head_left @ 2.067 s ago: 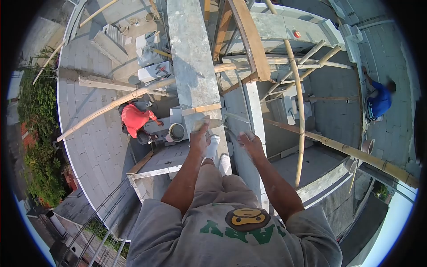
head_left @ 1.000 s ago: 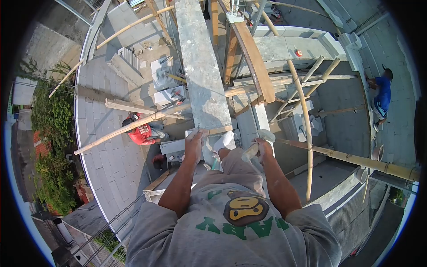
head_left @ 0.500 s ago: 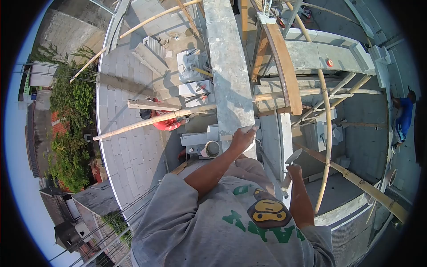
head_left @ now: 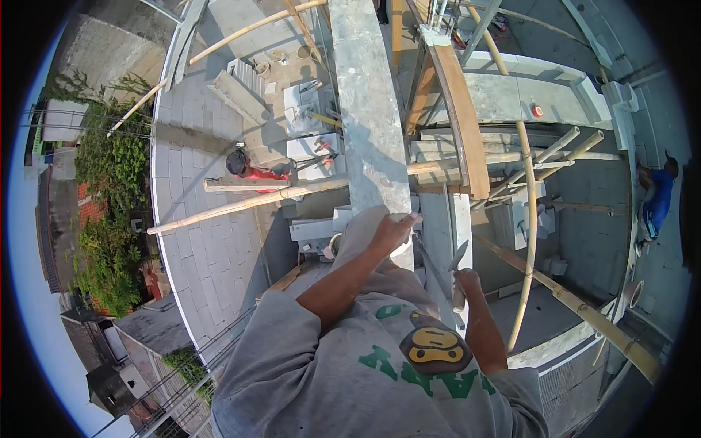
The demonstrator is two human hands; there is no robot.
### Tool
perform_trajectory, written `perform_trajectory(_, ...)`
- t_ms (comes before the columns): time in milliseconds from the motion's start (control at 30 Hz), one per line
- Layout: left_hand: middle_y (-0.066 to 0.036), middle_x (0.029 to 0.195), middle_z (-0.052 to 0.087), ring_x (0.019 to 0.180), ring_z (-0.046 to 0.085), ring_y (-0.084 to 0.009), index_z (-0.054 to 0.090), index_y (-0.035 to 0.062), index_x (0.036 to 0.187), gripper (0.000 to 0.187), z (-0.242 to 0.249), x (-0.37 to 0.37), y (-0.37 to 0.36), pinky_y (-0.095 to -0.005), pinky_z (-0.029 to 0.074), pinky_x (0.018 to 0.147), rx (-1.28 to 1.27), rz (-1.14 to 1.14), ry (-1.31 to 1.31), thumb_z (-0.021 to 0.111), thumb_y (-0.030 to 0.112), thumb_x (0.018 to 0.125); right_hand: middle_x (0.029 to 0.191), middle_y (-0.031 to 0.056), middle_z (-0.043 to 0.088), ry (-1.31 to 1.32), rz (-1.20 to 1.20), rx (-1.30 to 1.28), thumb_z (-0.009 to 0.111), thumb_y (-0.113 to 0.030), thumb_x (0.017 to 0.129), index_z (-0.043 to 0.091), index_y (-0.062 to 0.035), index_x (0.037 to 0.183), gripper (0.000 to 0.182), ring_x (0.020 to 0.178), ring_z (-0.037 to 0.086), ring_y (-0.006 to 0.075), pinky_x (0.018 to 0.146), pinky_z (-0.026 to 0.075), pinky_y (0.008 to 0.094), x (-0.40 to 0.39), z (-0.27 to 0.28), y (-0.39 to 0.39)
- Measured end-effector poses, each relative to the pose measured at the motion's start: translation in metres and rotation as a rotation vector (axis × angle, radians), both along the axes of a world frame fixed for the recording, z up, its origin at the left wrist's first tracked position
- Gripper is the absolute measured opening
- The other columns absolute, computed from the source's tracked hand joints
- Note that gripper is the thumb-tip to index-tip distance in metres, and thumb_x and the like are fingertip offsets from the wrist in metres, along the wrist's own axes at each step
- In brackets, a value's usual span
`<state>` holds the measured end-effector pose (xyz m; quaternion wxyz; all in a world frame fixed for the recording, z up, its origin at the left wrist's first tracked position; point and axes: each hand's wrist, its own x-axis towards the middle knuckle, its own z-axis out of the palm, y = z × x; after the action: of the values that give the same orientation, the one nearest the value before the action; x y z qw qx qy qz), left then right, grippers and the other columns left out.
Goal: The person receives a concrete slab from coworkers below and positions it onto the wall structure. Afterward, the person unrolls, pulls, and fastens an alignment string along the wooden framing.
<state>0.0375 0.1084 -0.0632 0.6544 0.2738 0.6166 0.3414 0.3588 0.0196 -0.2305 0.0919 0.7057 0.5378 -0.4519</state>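
My left hand (head_left: 395, 232) is closed over the near end of the long grey beam (head_left: 371, 109), beside my raised knee; its fingers are pressed together and what they hold, if anything, is too small to name. Over on the right, my right hand (head_left: 466, 281) is wrapped round a trowel, whose pointed blade (head_left: 458, 255) sticks up above the fist. That hand is beside the narrow white wall top (head_left: 461, 219). A bucket (head_left: 335, 246) is partly hidden behind my leg.
Bamboo poles cross at left (head_left: 248, 204) and right (head_left: 527, 233). A wooden plank (head_left: 464, 117) slants at upper right. One person in red (head_left: 259, 175) works below left; another in blue (head_left: 659, 197) is far right. A red tape roll (head_left: 537, 111) lies on a ledge.
My knee has risen forward beside my left hand, covering more of the bucket. Both hands have shifted slightly left in view. The person in red has moved, with the head now showing above the plank.
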Motion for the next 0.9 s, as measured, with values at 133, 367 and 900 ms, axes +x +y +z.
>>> perform_trajectory(133,0.0,0.055,0.054,0.044,0.044,-0.007,0.066,-0.0002,0.089,0.038,0.018,0.008,0.014,-0.0241,0.035,0.041,-0.071,-0.177,0.03,0.056,0.036,0.083,0.065,0.0128,0.06,0.056,-0.398,0.046,0.057,-0.018,0.07,0.061,0.0034,0.081,0.024,0.056,0.061,0.0235,0.051,0.048,0.0349,-0.025,0.019,0.015)
perform_trajectory(367,-0.002,0.05,0.048,0.043,0.043,-0.0088,0.063,-0.002,0.09,0.05,0.015,0.042,0.064,-0.0238,0.034,0.041,-0.03,-0.711,0.052,0.047,0.045,0.086,0.069,0.0135,0.059,0.219,-1.04,-0.09,0.057,-0.018,0.071,0.058,0.0039,0.087,0.027,0.054,0.059,0.0205,0.049,0.051,0.0331,-0.066,0.096,-0.008)
perform_trajectory(900,0.003,0.046,0.033,0.039,0.033,-0.0066,0.058,-0.0028,0.075,0.046,-0.138,0.05,0.138,-0.0223,0.025,0.038,-0.299,-1.198,0.569,0.05,0.041,0.085,0.082,0.0254,0.059,-0.217,-1.628,-0.031,0.052,-0.03,0.073,0.054,0.0038,0.085,0.036,0.078,0.057,0.0405,0.069,0.045,0.0442,-0.279,-0.251,-0.182)
